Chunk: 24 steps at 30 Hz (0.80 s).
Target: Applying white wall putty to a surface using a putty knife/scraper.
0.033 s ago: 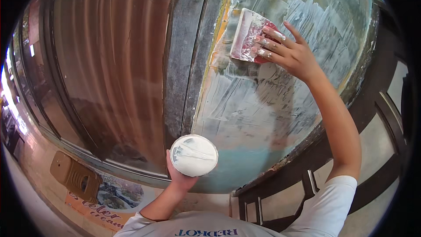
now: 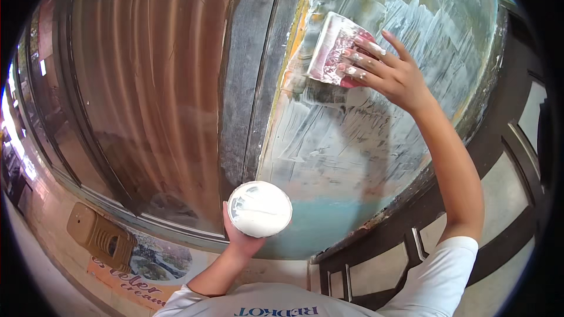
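Note:
My right hand (image 2: pixel 392 74) is closed on a red, putty-smeared scraper (image 2: pixel 330 53) held against the wall (image 2: pixel 320 141), near its left edge. White smears mark its fingertips, and the fingers spread over the scraper's face. Streaky white and grey putty covers much of the wall above a pinkish and turquoise lower band. Lower down, my left hand (image 2: pixel 242 243) cups a round tub of white putty (image 2: pixel 261 214) from beneath and the side. The tub's open top faces up, with a greyish patch at its upper left.
Left of the wall, a dark frame (image 2: pixel 239 82) borders a glass panel with a brown curtain (image 2: pixel 147 82) behind it. A brown plastic stool (image 2: pixel 100 235) stands at the lower left beside an orange printed banner (image 2: pixel 147 285). Dark wooden panelling (image 2: pixel 464 199) runs along the right.
The scraper has shifted very slightly to the right and its face shows a little more white. My left hand and the tub are practically unmoved.

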Each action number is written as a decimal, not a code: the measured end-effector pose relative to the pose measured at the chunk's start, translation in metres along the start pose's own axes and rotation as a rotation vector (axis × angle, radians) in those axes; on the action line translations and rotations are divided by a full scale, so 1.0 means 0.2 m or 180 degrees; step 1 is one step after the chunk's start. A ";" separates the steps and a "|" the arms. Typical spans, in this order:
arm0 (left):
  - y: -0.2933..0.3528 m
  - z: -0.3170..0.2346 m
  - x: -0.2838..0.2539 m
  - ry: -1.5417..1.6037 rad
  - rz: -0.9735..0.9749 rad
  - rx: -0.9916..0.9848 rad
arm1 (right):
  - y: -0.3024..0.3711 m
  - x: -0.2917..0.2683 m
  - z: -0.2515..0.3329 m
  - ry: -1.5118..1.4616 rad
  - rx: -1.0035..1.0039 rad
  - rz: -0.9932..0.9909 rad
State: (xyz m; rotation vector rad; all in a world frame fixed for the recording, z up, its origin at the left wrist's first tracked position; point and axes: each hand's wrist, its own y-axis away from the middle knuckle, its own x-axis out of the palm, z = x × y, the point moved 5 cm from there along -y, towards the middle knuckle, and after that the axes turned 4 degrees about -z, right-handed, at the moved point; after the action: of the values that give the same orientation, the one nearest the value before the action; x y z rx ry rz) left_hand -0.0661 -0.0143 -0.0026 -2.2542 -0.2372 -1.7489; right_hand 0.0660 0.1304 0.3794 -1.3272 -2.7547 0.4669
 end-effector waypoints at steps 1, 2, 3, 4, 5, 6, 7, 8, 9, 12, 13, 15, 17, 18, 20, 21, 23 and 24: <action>0.00 0.00 0.02 0.0000 0.0013 0.0000 | -0.03 -0.04 0.01 0.0012 -0.0004 -0.0001; 0.01 0.00 0.04 0.0016 0.0102 0.0005 | -0.06 -0.09 0.00 -0.0137 0.0357 -0.0037; 0.01 0.00 0.05 0.0032 0.0190 0.0013 | -0.08 -0.12 -0.03 -0.0287 0.0718 -0.0076; -0.01 0.01 0.01 0.0036 0.0196 0.0019 | -0.10 -0.14 -0.07 -0.0727 0.1014 -0.0223; -0.03 0.01 -0.08 -0.0570 0.0153 0.0308 | -0.16 -0.15 -0.08 -0.0725 0.1009 -0.0233; -0.04 0.00 -0.12 -0.1175 0.0099 0.0589 | -0.20 -0.13 -0.13 -0.1452 0.1993 -0.0144; -0.03 0.01 -0.15 -0.1176 0.0092 0.0597 | -0.19 -0.07 -0.17 -0.2185 0.2975 -0.0048; -0.03 0.01 -0.15 -0.1253 0.0084 0.0664 | -0.20 -0.05 -0.21 -0.2271 0.3003 -0.0252; -0.04 0.01 -0.13 -0.1329 0.0085 0.0721 | -0.19 0.00 -0.25 -0.2247 0.3005 -0.0247; -0.01 0.03 0.00 0.0044 0.0234 0.0031 | -0.14 0.12 -0.37 -0.1946 0.3263 -0.0040; -0.02 0.04 0.00 0.0041 0.0242 0.0020 | -0.14 0.14 -0.40 -0.1933 0.3268 -0.0038; -0.02 0.04 -0.01 0.0045 0.0078 0.0017 | -0.19 0.17 -0.44 -0.1032 0.3075 0.1028; -0.02 0.04 -0.01 0.0038 0.0037 0.0012 | -0.24 0.15 -0.46 -0.0700 0.2875 0.1132; -0.02 0.04 -0.02 0.0036 -0.0010 0.0008 | -0.27 0.14 -0.46 -0.0402 0.2824 0.1214; -0.02 0.03 -0.02 0.0013 -0.0027 -0.0012 | -0.31 0.11 -0.46 -0.0004 0.2671 0.1491; -0.02 0.03 -0.02 -0.0005 -0.0030 -0.0036 | -0.30 0.12 -0.47 -0.0010 0.2679 0.1509; 0.00 0.02 0.00 0.0073 -0.0083 -0.0047 | -0.31 0.14 -0.50 0.0260 0.2460 0.1271; 0.02 0.02 0.03 0.0022 -0.0032 -0.0003 | -0.28 0.14 -0.52 0.0341 0.2396 0.1193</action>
State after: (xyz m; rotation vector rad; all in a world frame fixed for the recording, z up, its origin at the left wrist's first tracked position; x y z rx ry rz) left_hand -0.0603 -0.0166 0.0029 -2.2512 -0.2467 -1.7619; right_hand 0.0227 0.1452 0.4928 -1.5448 -1.8955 1.2449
